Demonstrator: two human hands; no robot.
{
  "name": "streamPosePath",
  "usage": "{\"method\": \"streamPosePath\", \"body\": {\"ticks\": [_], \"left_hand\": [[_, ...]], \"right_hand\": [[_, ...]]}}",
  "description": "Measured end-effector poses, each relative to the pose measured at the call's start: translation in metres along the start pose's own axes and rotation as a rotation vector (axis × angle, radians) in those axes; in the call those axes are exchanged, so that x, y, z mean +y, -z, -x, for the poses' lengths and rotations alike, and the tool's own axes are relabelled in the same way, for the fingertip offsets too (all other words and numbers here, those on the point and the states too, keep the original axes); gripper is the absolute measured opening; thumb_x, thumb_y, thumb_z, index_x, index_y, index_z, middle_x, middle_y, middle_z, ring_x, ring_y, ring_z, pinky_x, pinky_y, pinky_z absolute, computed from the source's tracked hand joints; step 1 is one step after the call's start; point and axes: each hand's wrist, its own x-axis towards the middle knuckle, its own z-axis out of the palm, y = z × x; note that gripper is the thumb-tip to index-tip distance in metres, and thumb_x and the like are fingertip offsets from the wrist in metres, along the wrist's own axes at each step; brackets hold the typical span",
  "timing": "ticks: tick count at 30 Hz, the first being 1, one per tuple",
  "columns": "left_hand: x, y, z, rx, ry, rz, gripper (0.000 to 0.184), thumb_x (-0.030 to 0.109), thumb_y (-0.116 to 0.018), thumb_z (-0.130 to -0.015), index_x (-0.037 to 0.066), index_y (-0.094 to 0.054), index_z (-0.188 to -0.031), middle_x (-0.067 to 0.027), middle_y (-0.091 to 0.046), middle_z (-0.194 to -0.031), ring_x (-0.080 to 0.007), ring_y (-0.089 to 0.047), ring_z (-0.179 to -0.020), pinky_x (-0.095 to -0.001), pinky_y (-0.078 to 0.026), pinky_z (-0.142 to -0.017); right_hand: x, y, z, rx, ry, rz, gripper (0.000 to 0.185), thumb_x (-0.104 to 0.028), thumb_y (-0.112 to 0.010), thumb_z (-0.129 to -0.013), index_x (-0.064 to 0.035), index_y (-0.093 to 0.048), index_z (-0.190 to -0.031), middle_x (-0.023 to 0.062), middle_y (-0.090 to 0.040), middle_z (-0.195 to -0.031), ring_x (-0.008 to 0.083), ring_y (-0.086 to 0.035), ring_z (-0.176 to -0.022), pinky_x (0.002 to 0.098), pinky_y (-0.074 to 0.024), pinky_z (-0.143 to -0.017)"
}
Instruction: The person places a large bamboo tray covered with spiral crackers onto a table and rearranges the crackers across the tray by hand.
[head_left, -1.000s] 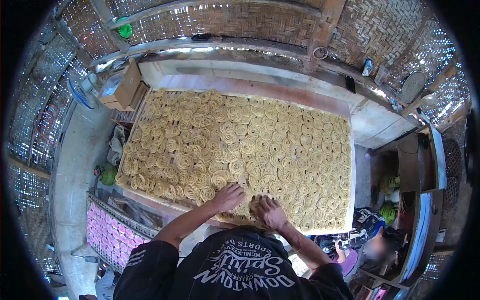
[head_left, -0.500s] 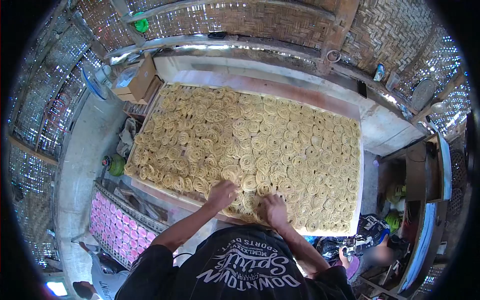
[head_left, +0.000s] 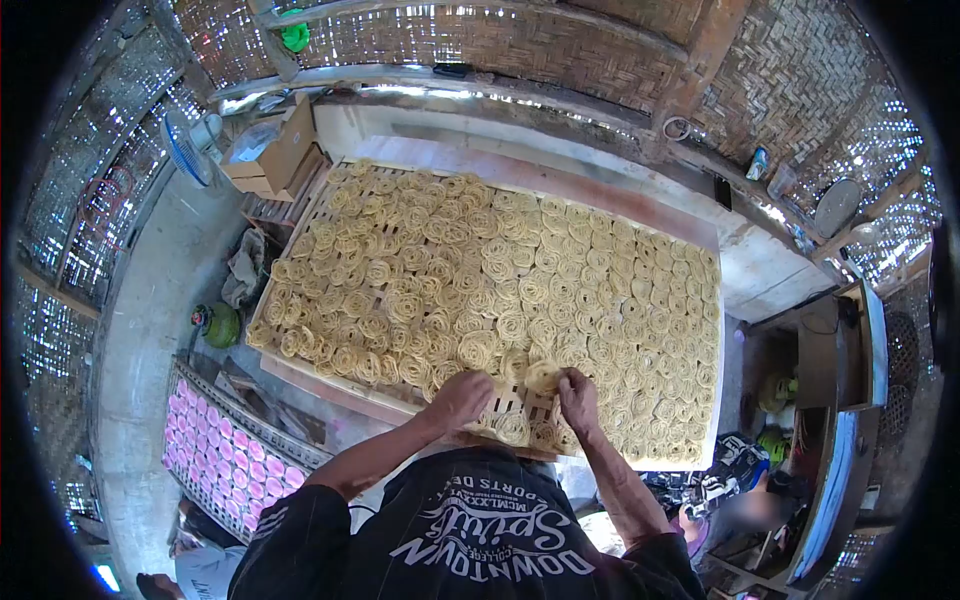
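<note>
Yellow noodle-like coils (head_left: 600,300) cover a large slatted tray (head_left: 712,400), looser and overlapping on the left, in neater rows on the right. My left hand (head_left: 464,397) is at the near edge with its fingers curled; what it holds, if anything, is hidden. To its right, my right hand (head_left: 577,396) pinches the edge of a coil (head_left: 543,377), which looks slightly raised. Bare dark slats show between my two hands.
A rack of pink and white discs (head_left: 235,460) stands at lower left. Behind it are a green gas cylinder (head_left: 216,324), a cardboard box (head_left: 275,155) and a fan (head_left: 187,148). One person (head_left: 205,570) is at lower left, another (head_left: 735,510) at lower right.
My right hand has moved right and now grips a coil. The left hand has shifted slightly right. A gap with bare slats has opened between them. The person at lower left came into view.
</note>
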Motion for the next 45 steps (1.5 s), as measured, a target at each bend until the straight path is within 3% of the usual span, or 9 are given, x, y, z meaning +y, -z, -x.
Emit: {"method": "streamPosePath", "body": {"ticks": [2, 11, 15, 22, 25, 33, 37, 42, 45], "left_hand": [[-0.002, 0.010, -0.015, 0.072, 0.228, 0.171, 0.018, 0.020, -0.064, -0.088, 0.003, -0.064, -0.083, -0.0134, -0.060, -0.086, -0.0308, -0.061, -0.079, -0.0410, -0.050, -0.072], [-0.053, -0.013, -0.019, -0.036, 0.422, 0.174, 0.032, 0.028, -0.068, -0.087, 0.001, -0.068, -0.104, -0.0159, -0.067, -0.093, -0.0333, -0.064, -0.090, -0.0405, -0.051, -0.082], [-0.003, 0.005, -0.028, -0.082, 0.216, -0.169, 0.052, 0.037, -0.075, -0.078, 0.000, -0.063, -0.113, -0.0151, -0.061, -0.109, -0.0336, -0.057, -0.106, -0.0444, -0.046, -0.093], [-0.003, -0.026, -0.016, -0.129, 0.159, -0.351, 0.053, 0.028, -0.074, -0.068, -0.001, -0.060, -0.109, -0.0165, -0.052, -0.109, -0.0339, -0.048, -0.112, -0.0446, -0.047, -0.095], [-0.006, -0.028, -0.019, -0.006, 0.061, -0.389, 0.042, 0.019, -0.070, -0.066, 0.002, -0.062, -0.103, -0.0147, -0.057, -0.104, -0.0332, -0.056, -0.104, -0.0426, -0.052, -0.085], [-0.021, -0.005, -0.046, 0.058, 0.569, 0.387, 0.031, 0.016, -0.077, -0.073, 0.004, -0.072, -0.101, -0.0145, -0.073, -0.096, -0.0201, -0.071, -0.091, -0.0307, -0.054, -0.081], [-0.016, 0.000, -0.050, -0.144, 0.643, 0.277, 0.038, 0.024, -0.082, -0.073, 0.005, -0.072, -0.104, -0.0120, -0.072, -0.098, -0.0273, -0.068, -0.090, -0.0363, -0.053, -0.082], [0.003, 0.016, -0.011, 0.008, 0.099, -0.065, 0.042, 0.031, -0.079, -0.075, 0.011, -0.068, -0.110, -0.0086, -0.062, -0.116, -0.0303, -0.055, -0.115, -0.0427, -0.044, -0.098], [0.011, 0.021, 0.023, -0.153, -0.160, -0.083, 0.037, 0.030, -0.075, -0.076, 0.009, -0.067, -0.106, -0.0085, -0.063, -0.111, -0.0294, -0.057, -0.111, -0.0423, -0.044, -0.097]], "right_hand": [[-0.029, 0.000, 0.015, 0.352, 0.377, 0.575, 0.030, -0.022, -0.068, -0.088, 0.0009, -0.063, -0.108, 0.0158, -0.064, -0.088, 0.0331, -0.064, -0.074, 0.0402, -0.0526, -0.070], [0.001, -0.048, 0.081, -0.247, 0.542, 0.986, 0.052, -0.034, -0.078, -0.075, -0.0110, -0.063, -0.119, 0.0109, -0.058, -0.116, 0.0309, -0.053, -0.110, 0.0394, -0.0490, -0.087], [-0.006, -0.034, 0.074, -0.325, 0.512, 0.718, 0.043, -0.030, -0.074, -0.080, -0.0156, -0.067, -0.120, 0.0110, -0.063, -0.115, 0.0315, -0.061, -0.103, 0.0393, -0.0519, -0.086], [0.002, -0.012, 0.033, -0.006, -0.288, -0.221, 0.033, -0.023, -0.068, -0.086, 0.0026, -0.068, -0.106, 0.0193, -0.070, -0.095, 0.0336, -0.068, -0.076, 0.0413, -0.0545, -0.069], [-0.035, -0.012, 0.049, 0.416, 0.321, 0.638, 0.044, -0.029, -0.072, -0.081, -0.0007, -0.064, -0.114, 0.0198, -0.063, -0.104, 0.0364, -0.062, -0.088, 0.0447, -0.0510, -0.077], [0.006, 0.002, 0.095, -0.215, 0.437, 0.775, 0.053, -0.042, -0.071, -0.081, -0.0145, -0.062, -0.125, 0.0116, -0.055, -0.130, 0.0319, -0.054, -0.109, 0.0438, -0.0481, -0.091], [0.030, 0.009, 0.088, -0.198, 0.657, 0.873, 0.040, -0.035, -0.071, -0.082, -0.0123, -0.068, -0.114, 0.0092, -0.067, -0.107, 0.0294, -0.066, -0.096, 0.0413, -0.0548, -0.074], [-0.015, 0.002, 0.066, 0.101, -0.172, 0.251, 0.039, -0.030, -0.065, -0.087, -0.0036, -0.066, -0.115, 0.0177, -0.069, -0.086, 0.0314, -0.069, -0.075, 0.0390, -0.0548, -0.066], [0.011, -0.010, 0.056, 0.104, -0.153, -0.136, 0.046, -0.040, -0.071, -0.084, -0.0068, -0.067, -0.116, 0.0160, -0.069, -0.093, 0.0348, -0.067, -0.080, 0.0425, -0.0534, -0.069]]}}
